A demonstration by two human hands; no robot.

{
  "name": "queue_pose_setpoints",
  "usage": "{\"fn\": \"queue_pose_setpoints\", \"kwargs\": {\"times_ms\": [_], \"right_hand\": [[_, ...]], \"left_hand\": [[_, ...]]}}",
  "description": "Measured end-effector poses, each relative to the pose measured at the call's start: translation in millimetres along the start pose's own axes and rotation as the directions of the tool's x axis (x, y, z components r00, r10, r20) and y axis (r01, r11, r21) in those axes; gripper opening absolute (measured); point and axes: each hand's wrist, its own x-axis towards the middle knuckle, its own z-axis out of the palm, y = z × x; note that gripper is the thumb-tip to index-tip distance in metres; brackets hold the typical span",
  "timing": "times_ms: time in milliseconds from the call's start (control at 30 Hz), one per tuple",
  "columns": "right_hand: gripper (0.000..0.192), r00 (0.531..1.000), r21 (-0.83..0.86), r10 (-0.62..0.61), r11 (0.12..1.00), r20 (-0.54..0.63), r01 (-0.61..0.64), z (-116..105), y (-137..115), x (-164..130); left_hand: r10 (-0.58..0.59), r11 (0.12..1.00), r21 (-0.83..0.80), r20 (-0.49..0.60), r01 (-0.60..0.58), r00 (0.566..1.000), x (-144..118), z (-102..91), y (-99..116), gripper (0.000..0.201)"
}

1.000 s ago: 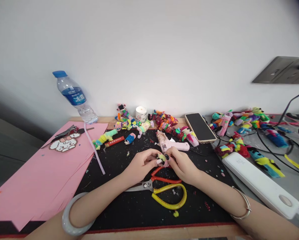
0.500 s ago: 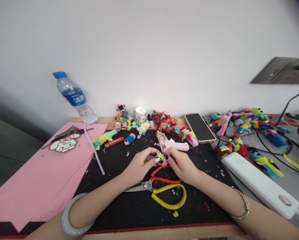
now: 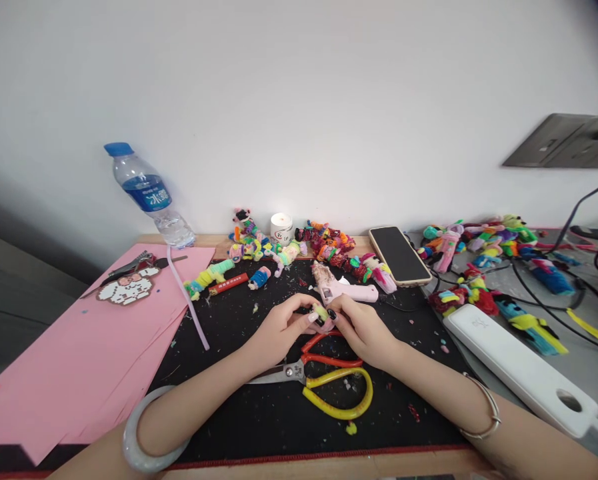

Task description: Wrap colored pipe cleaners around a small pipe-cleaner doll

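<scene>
Both my hands meet over the black mat (image 3: 259,420), pinching a small fuzzy yellow-green and black piece (image 3: 321,312) between them. My left hand (image 3: 291,323) grips its left side with thumb and fingers. On the other side, my right hand (image 3: 356,323) holds it with thumb and forefinger; fingers hide much of the piece. Just below lie scissors (image 3: 336,393) with one red and one yellow handle, blades pointing left. A pale pink glue gun (image 3: 351,291) rests right behind my hands.
Colourful fuzzy figures (image 3: 329,243) line the wall, with more (image 3: 483,247) at right. A phone (image 3: 399,255), a white roll (image 3: 281,229), a water bottle (image 3: 151,193), pink paper sheets (image 3: 79,353), a lilac stick (image 3: 191,303) and a white power strip (image 3: 521,367) surround the mat. Black cables run at right.
The small piece has turned slightly between my fingertips, showing more of its yellow-green side. My hands stay in nearly the same place.
</scene>
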Motion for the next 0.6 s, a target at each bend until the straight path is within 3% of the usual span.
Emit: {"fn": "queue_pose_setpoints", "kwargs": {"times_ms": [600], "right_hand": [[0.012,1.0,-0.019,-0.017,1.0,-0.007,0.017,-0.3,-1.0,-0.5]], "left_hand": [[-0.026,0.997,-0.076,-0.041,0.022,0.999,1.3,0.3,0.0,0.023]]}}
